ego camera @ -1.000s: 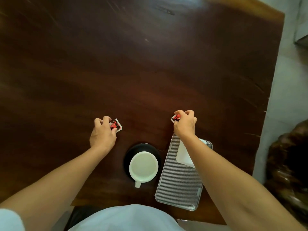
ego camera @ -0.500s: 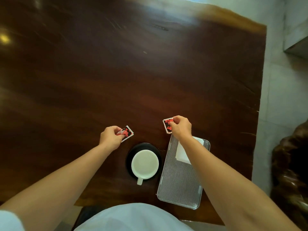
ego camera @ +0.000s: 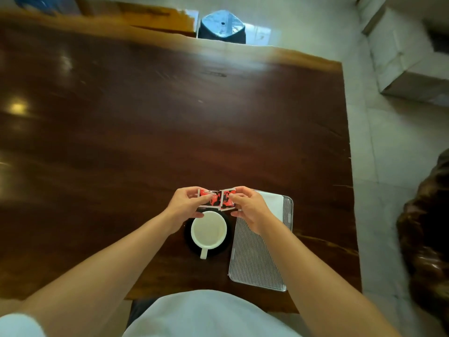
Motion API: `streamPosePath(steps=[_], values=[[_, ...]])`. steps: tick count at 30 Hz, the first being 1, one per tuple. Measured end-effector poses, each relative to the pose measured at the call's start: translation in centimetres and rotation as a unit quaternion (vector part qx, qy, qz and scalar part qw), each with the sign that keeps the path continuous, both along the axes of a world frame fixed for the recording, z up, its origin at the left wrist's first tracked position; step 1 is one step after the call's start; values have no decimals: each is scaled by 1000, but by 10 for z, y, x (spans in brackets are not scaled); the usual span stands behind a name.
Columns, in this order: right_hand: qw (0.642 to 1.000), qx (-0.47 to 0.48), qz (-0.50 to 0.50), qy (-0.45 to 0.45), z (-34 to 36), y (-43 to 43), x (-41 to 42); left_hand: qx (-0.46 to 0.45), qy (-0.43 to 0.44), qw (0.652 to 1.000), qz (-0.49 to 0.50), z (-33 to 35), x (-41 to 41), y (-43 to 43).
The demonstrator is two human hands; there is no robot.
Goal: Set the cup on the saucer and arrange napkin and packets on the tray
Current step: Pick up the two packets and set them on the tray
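A white cup stands on a black saucer near the table's front edge, its handle toward me. To its right lies a ribbed metal tray with a white napkin at its far end. My left hand pinches a red-and-black packet. My right hand pinches a second red-and-black packet. The two packets meet side by side just above the far rim of the cup.
The dark wooden table stretches far ahead and to the left. Its right edge runs beside a pale tiled floor. A dark stool stands beyond the far edge. A dark brown carved object sits at the right.
Both hands lifted their packets off the table and brought them together above the cup. The camera has tilted up, showing the table's far edge.
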State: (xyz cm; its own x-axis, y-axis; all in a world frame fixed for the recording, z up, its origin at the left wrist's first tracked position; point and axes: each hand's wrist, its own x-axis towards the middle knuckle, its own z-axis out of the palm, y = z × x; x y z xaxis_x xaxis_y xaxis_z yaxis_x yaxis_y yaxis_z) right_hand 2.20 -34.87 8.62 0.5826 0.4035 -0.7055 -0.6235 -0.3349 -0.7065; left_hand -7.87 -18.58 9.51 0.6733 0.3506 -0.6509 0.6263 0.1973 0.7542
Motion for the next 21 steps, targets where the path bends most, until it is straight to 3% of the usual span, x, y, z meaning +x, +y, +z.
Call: streamPosePath(steps=[8,21], values=[[999,53,-1,3,10,-20,-29,-33,-54,998,-13,16,-17,-19],[989,55,-129,36,20,-50,-45,-52,-1,997,-60,19,-32,-39]])
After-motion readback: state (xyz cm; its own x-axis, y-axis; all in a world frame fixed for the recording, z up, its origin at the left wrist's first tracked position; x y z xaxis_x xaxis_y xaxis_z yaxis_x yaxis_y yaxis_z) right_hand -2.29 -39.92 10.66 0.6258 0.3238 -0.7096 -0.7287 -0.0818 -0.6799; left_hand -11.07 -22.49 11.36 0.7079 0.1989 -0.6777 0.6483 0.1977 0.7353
